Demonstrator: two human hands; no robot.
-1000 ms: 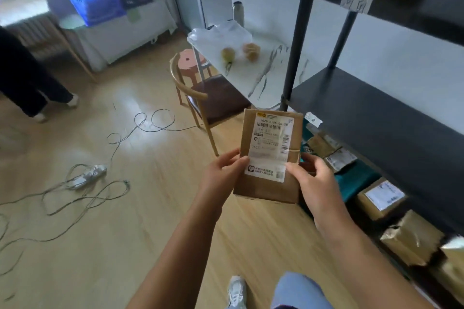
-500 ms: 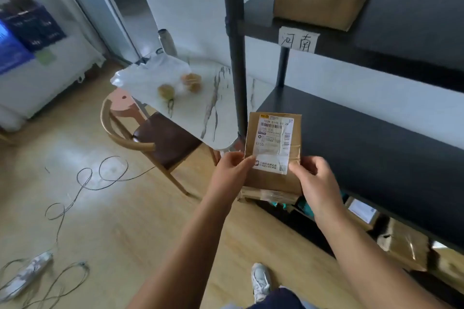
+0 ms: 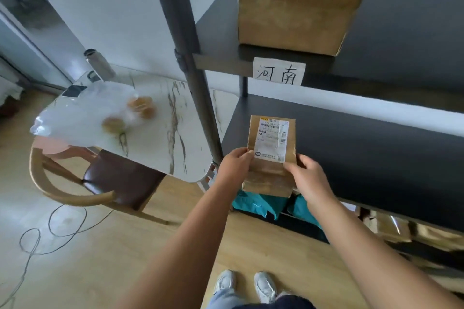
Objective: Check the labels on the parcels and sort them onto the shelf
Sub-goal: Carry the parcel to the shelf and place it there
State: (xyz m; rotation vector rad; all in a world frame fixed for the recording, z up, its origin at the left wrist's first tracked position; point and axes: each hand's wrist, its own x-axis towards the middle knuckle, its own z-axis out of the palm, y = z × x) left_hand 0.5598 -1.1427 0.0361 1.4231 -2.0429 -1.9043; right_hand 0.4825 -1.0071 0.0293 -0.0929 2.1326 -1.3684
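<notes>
I hold a small brown cardboard parcel (image 3: 270,158) upright with a white shipping label facing me. My left hand (image 3: 234,164) grips its left edge and my right hand (image 3: 307,178) grips its right edge. The parcel hovers at the front left corner of the black middle shelf (image 3: 364,155). On the shelf above stands a large brown box (image 3: 296,2) over a white handwritten tag (image 3: 278,71) on the shelf's front edge. Teal bags (image 3: 261,206) and more brown parcels (image 3: 386,227) lie on the bottom level.
The shelf's dark metal post (image 3: 185,57) rises just left of the parcel. A marble-top table (image 3: 160,123) with a plastic bag of round food stands to the left, with a wooden chair (image 3: 100,183) tucked under it. Cables (image 3: 50,231) trail across the wooden floor.
My view has swung right and closer to the shelf. The parcel, held in both hands throughout, has moved from over the floor to the front corner of the middle shelf.
</notes>
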